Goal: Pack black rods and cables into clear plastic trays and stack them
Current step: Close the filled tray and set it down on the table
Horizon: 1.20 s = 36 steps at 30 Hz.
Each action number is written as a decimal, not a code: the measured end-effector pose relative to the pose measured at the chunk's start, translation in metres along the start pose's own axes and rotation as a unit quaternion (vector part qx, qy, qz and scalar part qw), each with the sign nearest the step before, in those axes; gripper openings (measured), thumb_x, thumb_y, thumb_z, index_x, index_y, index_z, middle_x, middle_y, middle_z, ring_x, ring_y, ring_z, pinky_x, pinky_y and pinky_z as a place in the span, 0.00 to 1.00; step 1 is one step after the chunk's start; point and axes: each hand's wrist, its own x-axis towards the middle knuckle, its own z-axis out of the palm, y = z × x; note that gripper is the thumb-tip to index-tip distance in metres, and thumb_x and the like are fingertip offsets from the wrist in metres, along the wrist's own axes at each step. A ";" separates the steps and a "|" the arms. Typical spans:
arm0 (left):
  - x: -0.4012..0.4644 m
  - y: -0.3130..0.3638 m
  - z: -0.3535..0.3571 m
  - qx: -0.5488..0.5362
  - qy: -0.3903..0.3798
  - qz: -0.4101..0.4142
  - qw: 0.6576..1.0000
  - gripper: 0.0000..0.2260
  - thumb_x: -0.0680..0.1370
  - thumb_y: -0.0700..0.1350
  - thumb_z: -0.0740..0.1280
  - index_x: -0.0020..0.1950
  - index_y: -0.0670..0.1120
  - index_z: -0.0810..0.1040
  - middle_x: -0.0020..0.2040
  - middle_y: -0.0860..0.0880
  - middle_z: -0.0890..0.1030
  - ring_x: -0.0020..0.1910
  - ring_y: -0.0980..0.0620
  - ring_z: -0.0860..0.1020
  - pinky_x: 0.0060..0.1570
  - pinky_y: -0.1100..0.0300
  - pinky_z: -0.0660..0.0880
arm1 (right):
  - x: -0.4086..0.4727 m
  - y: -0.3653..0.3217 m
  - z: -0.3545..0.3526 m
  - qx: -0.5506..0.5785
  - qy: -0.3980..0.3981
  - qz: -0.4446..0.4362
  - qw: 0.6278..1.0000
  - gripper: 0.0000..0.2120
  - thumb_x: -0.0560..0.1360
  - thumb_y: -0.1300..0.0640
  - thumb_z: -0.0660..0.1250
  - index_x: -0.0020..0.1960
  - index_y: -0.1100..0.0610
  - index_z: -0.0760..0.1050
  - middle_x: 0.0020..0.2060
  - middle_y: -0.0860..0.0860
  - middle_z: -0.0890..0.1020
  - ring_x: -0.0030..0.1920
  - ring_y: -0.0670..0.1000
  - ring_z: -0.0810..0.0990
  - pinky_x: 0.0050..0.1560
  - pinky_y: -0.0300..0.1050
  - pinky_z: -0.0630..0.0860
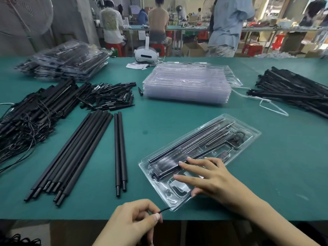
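A green table [159, 121] fills a busy workshop; near its front edge lies a clear tray [245, 137] holding black rods; the right hand [209, 176] presses it with spread fingers; the left hand [134, 219] pinches a thin cable [164, 209].

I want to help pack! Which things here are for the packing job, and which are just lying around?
For the job: clear tray under the right hand; thin black cable pinched by the left hand; loose black rods; cable bundle; empty tray stack; packed trays.

Just lying about: white headset; paper slips.
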 end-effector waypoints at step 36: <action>0.035 -0.001 -0.029 -0.016 -0.033 -0.148 0.988 0.04 0.77 0.34 0.59 0.45 0.38 0.72 0.23 0.43 0.75 0.18 0.46 0.74 0.23 0.62 0.64 | -0.004 0.003 0.013 0.091 0.103 -0.033 0.990 0.13 0.77 0.52 0.63 0.57 0.52 0.82 0.59 0.50 0.81 0.62 0.54 0.77 0.59 0.62 0.73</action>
